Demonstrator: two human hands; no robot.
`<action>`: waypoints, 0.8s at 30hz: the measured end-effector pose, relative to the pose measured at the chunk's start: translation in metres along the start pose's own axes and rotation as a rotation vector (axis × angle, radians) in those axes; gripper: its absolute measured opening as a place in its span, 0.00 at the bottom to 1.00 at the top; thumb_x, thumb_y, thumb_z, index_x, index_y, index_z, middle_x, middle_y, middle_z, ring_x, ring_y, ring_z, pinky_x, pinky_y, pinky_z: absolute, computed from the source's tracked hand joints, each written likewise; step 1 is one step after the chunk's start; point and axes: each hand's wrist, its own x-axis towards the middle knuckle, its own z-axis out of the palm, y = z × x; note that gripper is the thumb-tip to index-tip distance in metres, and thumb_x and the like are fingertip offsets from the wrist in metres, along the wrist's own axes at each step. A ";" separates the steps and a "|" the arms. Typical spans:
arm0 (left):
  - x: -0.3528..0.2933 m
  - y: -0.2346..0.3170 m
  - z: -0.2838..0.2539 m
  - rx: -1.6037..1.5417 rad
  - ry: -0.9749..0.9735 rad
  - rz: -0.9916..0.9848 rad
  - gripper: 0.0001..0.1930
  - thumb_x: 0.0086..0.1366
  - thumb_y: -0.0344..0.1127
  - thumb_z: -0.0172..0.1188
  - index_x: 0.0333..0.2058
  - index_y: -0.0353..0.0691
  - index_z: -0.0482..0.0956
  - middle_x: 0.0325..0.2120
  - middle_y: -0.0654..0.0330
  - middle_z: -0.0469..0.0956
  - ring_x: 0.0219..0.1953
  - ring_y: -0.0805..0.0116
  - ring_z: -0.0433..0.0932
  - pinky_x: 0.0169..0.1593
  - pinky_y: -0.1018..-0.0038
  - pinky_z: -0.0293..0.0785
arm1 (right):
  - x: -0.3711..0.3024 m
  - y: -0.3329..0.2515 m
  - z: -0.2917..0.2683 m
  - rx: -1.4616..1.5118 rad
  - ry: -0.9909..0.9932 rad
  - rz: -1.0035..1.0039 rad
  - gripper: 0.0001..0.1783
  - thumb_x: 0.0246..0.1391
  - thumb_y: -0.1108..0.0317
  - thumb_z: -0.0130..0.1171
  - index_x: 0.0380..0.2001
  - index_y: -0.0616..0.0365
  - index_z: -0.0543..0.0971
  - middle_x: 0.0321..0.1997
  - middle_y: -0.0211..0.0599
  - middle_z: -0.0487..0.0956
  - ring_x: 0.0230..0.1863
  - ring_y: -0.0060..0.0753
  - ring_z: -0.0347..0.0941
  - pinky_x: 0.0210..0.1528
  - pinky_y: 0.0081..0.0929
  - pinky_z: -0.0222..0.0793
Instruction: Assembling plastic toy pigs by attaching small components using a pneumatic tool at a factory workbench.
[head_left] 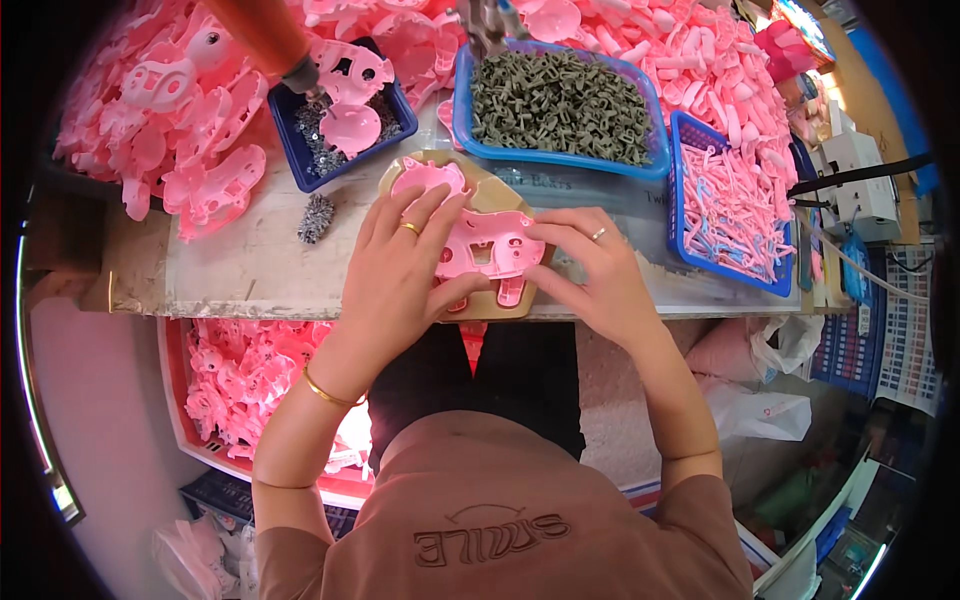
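A pink plastic animal-shaped toy shell (pixel 486 249) lies hollow side up in a tan shaped fixture block (pixel 515 194) at the table's front edge. My left hand (pixel 400 262) bends over the shell's left part, fingers on its head end and thumb by a lower leg. With thumb and forefinger, my right hand (pixel 597 268) grips the shell's right end. Above the work hangs an orange screwdriver (pixel 262 38), its tip over a dark blue tray (pixel 302 178) of small screws. Two pink shell pieces (pixel 352 128) lie in that tray.
A blue basket (pixel 560 158) holds small dark green parts; another blue basket (pixel 735 272) holds thin pink and blue pieces. Pink shells (pixel 200 110) heap up at the back. A clump of screws (pixel 316 218) sits on the table. Below stands a red crate (pixel 190 425) of pink parts.
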 end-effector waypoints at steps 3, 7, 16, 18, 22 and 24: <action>-0.005 -0.003 0.005 -0.048 -0.026 -0.017 0.38 0.51 0.50 0.70 0.57 0.36 0.72 0.55 0.52 0.73 0.56 0.51 0.69 0.61 0.58 0.65 | -0.001 0.004 -0.002 -0.060 -0.015 -0.060 0.19 0.45 0.66 0.71 0.42 0.56 0.82 0.47 0.35 0.80 0.49 0.41 0.73 0.53 0.36 0.69; -0.004 -0.004 0.003 -0.096 -0.075 -0.039 0.37 0.51 0.49 0.70 0.57 0.34 0.72 0.55 0.53 0.73 0.56 0.52 0.69 0.61 0.59 0.65 | 0.001 -0.002 -0.005 -0.230 -0.041 -0.130 0.17 0.44 0.63 0.72 0.39 0.54 0.82 0.45 0.30 0.80 0.48 0.39 0.73 0.49 0.36 0.67; -0.010 -0.001 0.015 -0.088 -0.065 -0.040 0.37 0.51 0.46 0.70 0.57 0.34 0.71 0.55 0.52 0.73 0.56 0.51 0.69 0.61 0.59 0.65 | 0.007 -0.004 -0.006 -0.258 -0.135 -0.099 0.12 0.47 0.63 0.69 0.36 0.52 0.82 0.44 0.30 0.80 0.48 0.38 0.74 0.48 0.37 0.68; -0.011 -0.001 0.013 -0.067 -0.061 -0.059 0.37 0.52 0.45 0.70 0.58 0.33 0.71 0.55 0.52 0.73 0.57 0.52 0.68 0.62 0.59 0.65 | 0.015 0.004 -0.013 -0.197 -0.168 -0.087 0.11 0.48 0.64 0.69 0.36 0.53 0.83 0.43 0.31 0.81 0.47 0.40 0.75 0.49 0.37 0.68; -0.011 0.001 0.013 -0.055 -0.063 -0.046 0.37 0.52 0.45 0.70 0.58 0.33 0.70 0.56 0.52 0.72 0.58 0.51 0.68 0.62 0.59 0.65 | 0.044 0.050 -0.040 -0.165 0.123 0.076 0.10 0.52 0.66 0.66 0.36 0.58 0.82 0.38 0.38 0.82 0.39 0.40 0.79 0.43 0.32 0.74; -0.010 0.002 0.012 -0.064 -0.087 -0.058 0.36 0.53 0.45 0.69 0.58 0.33 0.70 0.56 0.51 0.72 0.57 0.50 0.68 0.62 0.58 0.64 | 0.055 0.068 -0.051 -0.200 0.136 0.173 0.10 0.52 0.66 0.66 0.35 0.59 0.82 0.37 0.38 0.81 0.37 0.37 0.79 0.41 0.31 0.74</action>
